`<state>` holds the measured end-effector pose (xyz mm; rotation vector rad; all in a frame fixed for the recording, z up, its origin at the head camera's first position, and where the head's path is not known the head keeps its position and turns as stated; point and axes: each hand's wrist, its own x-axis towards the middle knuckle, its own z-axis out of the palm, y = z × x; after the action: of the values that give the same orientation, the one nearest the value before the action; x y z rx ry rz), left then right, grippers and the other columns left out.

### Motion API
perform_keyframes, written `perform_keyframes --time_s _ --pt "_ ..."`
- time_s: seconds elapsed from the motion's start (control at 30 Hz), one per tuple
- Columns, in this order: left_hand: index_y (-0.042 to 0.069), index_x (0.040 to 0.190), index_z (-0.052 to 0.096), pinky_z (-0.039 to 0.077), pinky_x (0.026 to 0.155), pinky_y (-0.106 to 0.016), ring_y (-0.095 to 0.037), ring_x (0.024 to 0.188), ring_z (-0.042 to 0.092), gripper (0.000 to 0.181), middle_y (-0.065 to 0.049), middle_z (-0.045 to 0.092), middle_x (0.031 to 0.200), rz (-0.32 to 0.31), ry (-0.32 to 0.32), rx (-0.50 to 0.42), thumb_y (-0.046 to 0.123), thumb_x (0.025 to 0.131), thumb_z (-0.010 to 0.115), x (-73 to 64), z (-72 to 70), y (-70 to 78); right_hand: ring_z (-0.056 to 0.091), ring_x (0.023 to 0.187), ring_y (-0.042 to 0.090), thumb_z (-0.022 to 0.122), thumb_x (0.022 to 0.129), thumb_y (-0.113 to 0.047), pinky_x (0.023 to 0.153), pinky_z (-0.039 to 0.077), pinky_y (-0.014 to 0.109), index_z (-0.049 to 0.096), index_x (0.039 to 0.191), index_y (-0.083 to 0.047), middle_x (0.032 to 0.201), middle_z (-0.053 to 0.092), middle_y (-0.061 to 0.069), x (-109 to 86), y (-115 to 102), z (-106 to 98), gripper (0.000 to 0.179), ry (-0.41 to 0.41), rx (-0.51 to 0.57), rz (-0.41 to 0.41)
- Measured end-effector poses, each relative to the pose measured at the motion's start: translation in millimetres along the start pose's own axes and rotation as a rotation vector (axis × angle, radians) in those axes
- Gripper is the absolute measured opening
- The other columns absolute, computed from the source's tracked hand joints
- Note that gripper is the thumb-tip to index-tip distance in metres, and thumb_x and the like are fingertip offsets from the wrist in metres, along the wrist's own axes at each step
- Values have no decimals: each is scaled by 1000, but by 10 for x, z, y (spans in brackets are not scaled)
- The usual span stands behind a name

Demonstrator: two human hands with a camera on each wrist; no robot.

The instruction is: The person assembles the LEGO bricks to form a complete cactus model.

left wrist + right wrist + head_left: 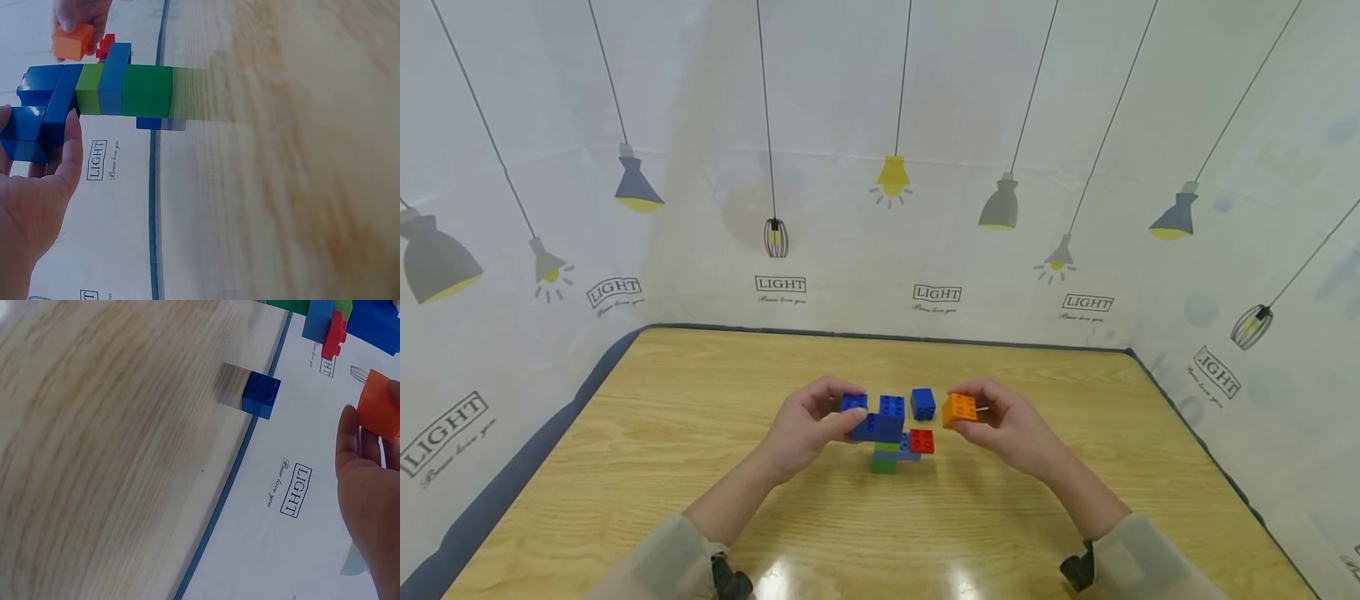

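A stack of toy building bricks stands on the table, with a dark green brick (pixel 148 90) at its foot. Above that come a light blue brick (pixel 114 81), a lime green brick (pixel 90 90) and a long blue brick (pixel 60 109) bearing two smaller blue bricks. A red brick (pixel 922 442) sits on the light blue one's right end. My left hand (pixel 801 433) pinches the blue bricks at the stack's upper left, between thumb and fingers. Right of the stack, my right hand (pixel 1011 425) holds an orange brick (pixel 958 410) in the air, apart from it.
A loose blue brick (pixel 261 395) rests on the wooden table (pixel 715 375) behind the stack, between the two hands. A white sheet printed with lamps (pixel 835 250) hangs behind the table's dark-edged far side.
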<state>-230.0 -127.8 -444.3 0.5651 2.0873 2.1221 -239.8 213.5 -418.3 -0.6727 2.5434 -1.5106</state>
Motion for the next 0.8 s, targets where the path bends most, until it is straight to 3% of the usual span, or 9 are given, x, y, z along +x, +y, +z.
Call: perform_keyframes --time_s 0.27,0.5,0.8 --pt "2 135 68 70 83 -35 -23 108 67 32 -6 64 116 11 -4 7 12 105 74 10 -8 -15 73 108 29 77 103 -15 89 65 26 66 142 -6 127 73 16 -4 -31 72 41 -52 0 3" --pt "1 135 68 70 82 -34 -24 108 67 32 -8 64 117 19 -10 6 12 105 74 6 -2 2 75 111 28 75 106 -20 92 64 26 64 145 -7 135 72 16 -8 -1 124 43 -111 10 23" --pt "1 136 67 70 83 -34 -24 108 66 33 -6 63 116 20 -13 0 12 105 74 -6 10 19 72 110 32 75 106 -19 89 64 25 64 145 -5 133 72 15 16 47 174 43 -118 -5 -3"
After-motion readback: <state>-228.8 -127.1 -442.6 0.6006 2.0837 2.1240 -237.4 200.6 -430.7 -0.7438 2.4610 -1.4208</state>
